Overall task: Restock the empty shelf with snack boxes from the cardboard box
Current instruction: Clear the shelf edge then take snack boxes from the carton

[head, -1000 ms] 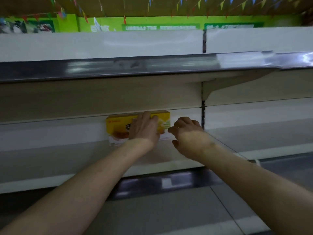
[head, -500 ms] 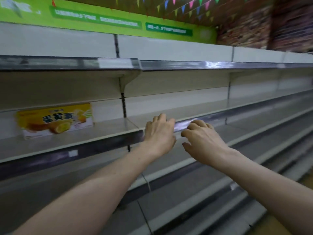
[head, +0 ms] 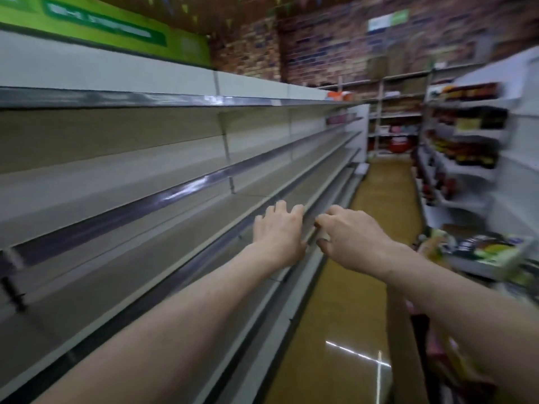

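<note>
Long bare shelves [head: 163, 182] run along my left, one above another, and reach to the far end of the aisle. My left hand [head: 278, 231] hangs in the air in front of the shelf edges with its fingers loosely curled and nothing in it. Just to its right, my right hand [head: 348, 239] is held the same way, also without anything in it. No snack box and no cardboard box is in view. The picture is blurred by motion.
A yellow-brown aisle floor [head: 364, 287] runs ahead between the bare shelves and stocked shelves [head: 466, 147] on the right. Packaged goods [head: 484, 246] lie on a low shelf at right. More racks and a brick wall [head: 350, 48] close off the far end.
My view has swung right, from facing the shelf to looking down the aisle. The yellow snack box left on the shelf has gone out of view. Both hands came away from it with nothing in them.
</note>
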Demonstrator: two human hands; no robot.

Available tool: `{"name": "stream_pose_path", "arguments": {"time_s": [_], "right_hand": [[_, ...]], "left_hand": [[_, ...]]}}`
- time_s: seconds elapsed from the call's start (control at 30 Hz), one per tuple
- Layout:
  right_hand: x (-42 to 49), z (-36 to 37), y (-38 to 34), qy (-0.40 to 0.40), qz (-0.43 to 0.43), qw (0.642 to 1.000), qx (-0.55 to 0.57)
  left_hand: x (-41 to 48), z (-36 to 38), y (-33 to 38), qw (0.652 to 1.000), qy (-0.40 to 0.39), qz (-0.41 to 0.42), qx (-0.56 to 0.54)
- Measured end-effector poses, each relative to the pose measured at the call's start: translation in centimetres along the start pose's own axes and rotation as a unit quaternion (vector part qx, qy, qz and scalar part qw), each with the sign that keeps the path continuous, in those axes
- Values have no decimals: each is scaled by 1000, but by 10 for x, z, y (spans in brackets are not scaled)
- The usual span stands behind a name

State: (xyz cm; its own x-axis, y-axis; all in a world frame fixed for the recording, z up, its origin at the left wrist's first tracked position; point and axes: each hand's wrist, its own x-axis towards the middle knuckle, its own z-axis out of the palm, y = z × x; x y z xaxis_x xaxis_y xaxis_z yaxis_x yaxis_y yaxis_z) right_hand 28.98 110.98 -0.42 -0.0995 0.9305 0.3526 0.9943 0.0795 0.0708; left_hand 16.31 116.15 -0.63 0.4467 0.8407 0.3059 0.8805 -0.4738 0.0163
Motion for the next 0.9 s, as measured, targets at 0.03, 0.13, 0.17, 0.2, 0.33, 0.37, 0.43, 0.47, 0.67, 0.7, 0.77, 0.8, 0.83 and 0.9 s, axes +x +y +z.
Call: {"name": "stream_pose_path", "arguments": {"time_s": [0.03, 0.13, 0.17, 0.2, 0.33, 0.37, 0.43, 0.47, 0.67, 0.7, 0.77, 0.8, 0.83, 0.9], "right_hand": [[-7, -1, 14, -8, 24, 1000, -5], [-26, -3, 56, -30, 91, 995, -20], [-33, -4, 70, -37, 113, 993, -25], [-40, -5, 83, -44, 137, 989, -31], [-66, -6, 131, -71, 238, 968, -43], [-72, -5, 140, -79, 259, 961, -44], [-84, -1, 154, -92, 300, 949, -42], [-90, 2, 160, -97, 317, 943, -40], [-128, 12, 186, -112, 410, 905, -21], [-135, 12, 190, -114, 424, 898, -22], [-147, 12, 196, -119, 449, 885, -24], [-152, 11, 199, -120, 458, 880, -23], [-155, 10, 203, -120, 466, 876, -19], [-159, 9, 211, -119, 475, 872, -12]], "left_hand": [[7, 6, 14, 1000, -3, 20, -7], [27, 21, 54, 996, -14, 79, -32], [34, 26, 66, 994, -21, 98, -43], [40, 31, 78, 991, -30, 114, -55], [58, 51, 122, 977, -78, 171, -103], [61, 56, 131, 972, -91, 184, -115], [67, 66, 146, 962, -114, 207, -134], [69, 72, 153, 958, -125, 217, -142], [80, 101, 188, 931, -186, 257, -182], [81, 106, 193, 927, -197, 260, -186], [84, 113, 202, 921, -214, 264, -191], [85, 116, 207, 918, -221, 265, -196], [87, 118, 211, 915, -227, 266, -201], [92, 119, 219, 911, -236, 266, -209]]}}
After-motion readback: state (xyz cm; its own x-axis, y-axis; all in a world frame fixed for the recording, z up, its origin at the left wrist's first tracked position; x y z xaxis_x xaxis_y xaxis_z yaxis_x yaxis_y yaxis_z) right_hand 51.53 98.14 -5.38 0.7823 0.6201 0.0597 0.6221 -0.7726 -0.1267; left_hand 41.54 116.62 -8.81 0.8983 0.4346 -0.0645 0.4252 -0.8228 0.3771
